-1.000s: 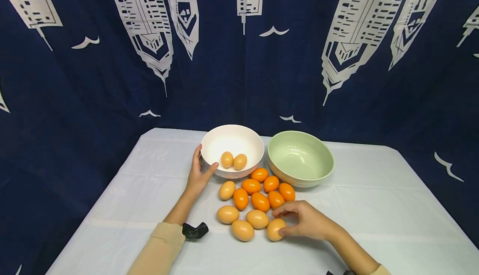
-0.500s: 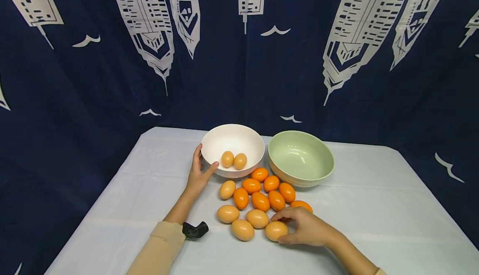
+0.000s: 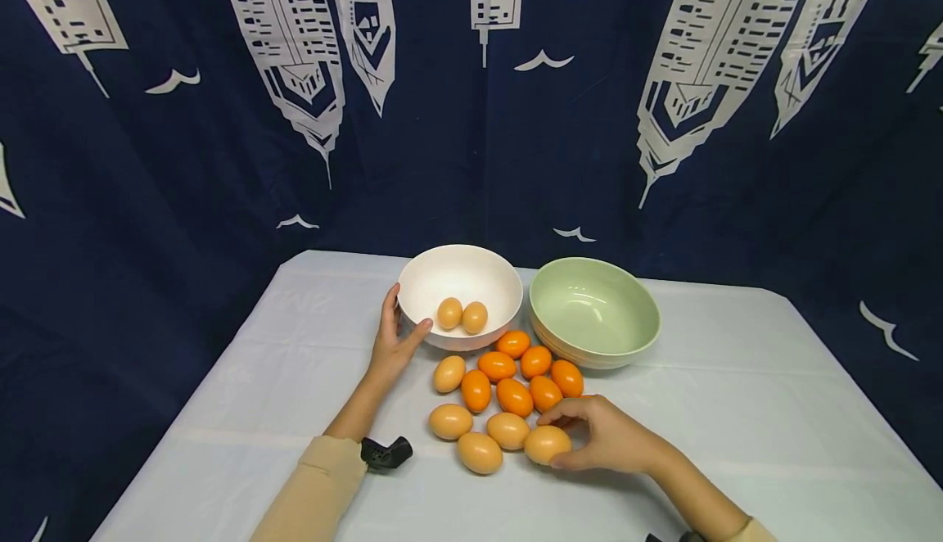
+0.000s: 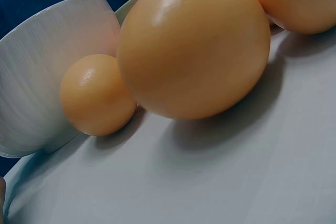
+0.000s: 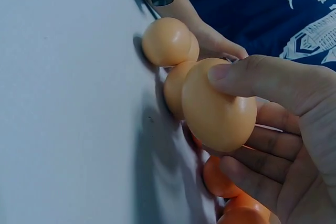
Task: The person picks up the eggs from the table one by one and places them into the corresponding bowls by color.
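Observation:
My left hand (image 3: 394,354) holds the side of the white bowl (image 3: 508,280), thumb near the front rim and fingers along its left side. Two light-brown eggs (image 3: 449,313) lie inside that bowl. With thumb and fingertips, my right hand (image 3: 611,435) pinches another light-brown egg (image 3: 547,445); in the right wrist view the thumb presses on this egg (image 5: 218,108) and the fingers are behind it. Several light-brown eggs (image 3: 480,453) lie just left of it. Behind them is a cluster of several orange eggs (image 3: 513,397), one mostly hidden by the right hand.
A green bowl (image 3: 593,313) with nothing in it stands right of the white bowl, close to it. A white cloth (image 3: 737,395) covers the table. Behind hangs a dark blue curtain (image 3: 471,157) printed with white buildings and birds.
The egg at my right hand has turned from upright to lengthwise and shifted up slightly with the hand. The orange egg behind this hand is now mostly covered. My left hand stays put.

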A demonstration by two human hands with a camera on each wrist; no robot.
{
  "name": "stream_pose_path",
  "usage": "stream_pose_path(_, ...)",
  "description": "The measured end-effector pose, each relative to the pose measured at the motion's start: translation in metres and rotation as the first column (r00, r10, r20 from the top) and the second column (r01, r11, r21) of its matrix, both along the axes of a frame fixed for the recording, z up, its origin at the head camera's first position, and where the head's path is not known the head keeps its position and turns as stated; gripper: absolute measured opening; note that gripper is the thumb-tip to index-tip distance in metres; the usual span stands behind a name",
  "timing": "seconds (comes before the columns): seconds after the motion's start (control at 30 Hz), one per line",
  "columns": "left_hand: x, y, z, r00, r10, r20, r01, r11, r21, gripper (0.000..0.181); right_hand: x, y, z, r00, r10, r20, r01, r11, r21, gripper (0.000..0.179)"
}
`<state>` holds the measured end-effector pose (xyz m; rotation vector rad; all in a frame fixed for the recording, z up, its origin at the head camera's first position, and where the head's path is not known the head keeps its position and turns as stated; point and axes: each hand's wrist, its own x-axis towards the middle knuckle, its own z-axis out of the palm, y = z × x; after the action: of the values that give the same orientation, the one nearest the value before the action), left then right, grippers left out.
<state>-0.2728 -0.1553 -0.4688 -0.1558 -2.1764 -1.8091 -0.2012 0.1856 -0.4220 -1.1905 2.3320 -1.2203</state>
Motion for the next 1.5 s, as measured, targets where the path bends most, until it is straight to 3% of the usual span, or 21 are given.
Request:
stream_pose_path(0.17, 0.0, 0.0, 0.0, 1.0, -0.013, 0.005, 0.013, 1.0, 0.007, 0.085, -0.007, -0.003, 0.006, 0.997, -0.019, 0.08, 0.02, 1.0, -0.009, 0.036)
stream_pose_path(0.3, 0.01, 0.003, 0.017, 0.999, -0.023, 0.023, 0.023, 1.0, 0.005, 0.083, -0.015, -0.007, 0.01, 0.997, -0.044, 0.061, 0.043, 0.999, 0.018, 0.036)
stream_pose_path(0.4, 0.01, 0.003, 0.015, 1.0, -0.015, 0.022, 0.015, 1.0, -0.001, 0.083, -0.022, -0.01, 0.012, 0.997, -0.048, 0.057, 0.047, 0.999, 0.022, 0.037)
stream_pose_path(0.53, 0.003, 0.001, 0.005, 1.0, -0.014, 0.005, 0.014, 1.0, 0.012, 0.084, -0.03, -0.016, 0.017, 0.998, -0.035, 0.052, 0.035, 0.999, 0.009, 0.039)
stream_pose_path(0.73, 0.021, 0.005, 0.031, 0.999, -0.035, 0.011, 0.035, 0.999, 0.013, 0.082, -0.04, -0.027, 0.027, 0.999, -0.035, 0.014, 0.035, 0.999, 0.037, 0.041)
stream_pose_path(0.83, 0.023, 0.005, 0.033, 0.999, -0.031, 0.022, 0.031, 1.0, 0.0, 0.082, -0.045, -0.032, 0.03, 0.998, -0.051, 0.027, 0.049, 0.998, 0.044, 0.041)
stream_pose_path(0.93, 0.021, 0.005, 0.032, 0.999, -0.032, 0.021, 0.032, 0.999, 0.002, 0.082, -0.05, -0.037, 0.031, 0.997, -0.07, 0.039, 0.068, 0.997, 0.042, 0.04)
stream_pose_path(1.17, -0.001, 0.0, 0.002, 1.0, -0.018, 0.007, 0.018, 1.0, 0.012, 0.085, -0.064, -0.05, 0.036, 0.992, -0.114, 0.061, 0.113, 0.993, 0.015, 0.041)
stream_pose_path(1.37, -0.002, -0.001, -0.002, 1.0, -0.008, -0.01, 0.008, 1.0, 0.002, 0.084, -0.074, -0.062, 0.047, 0.989, -0.112, 0.099, 0.114, 0.993, -0.023, 0.039)
stream_pose_path(1.5, -0.001, -0.001, -0.002, 1.0, -0.006, -0.012, 0.006, 1.0, -0.004, 0.084, -0.079, -0.07, 0.054, 0.98, -0.159, 0.119, 0.161, 0.987, -0.003, 0.041)
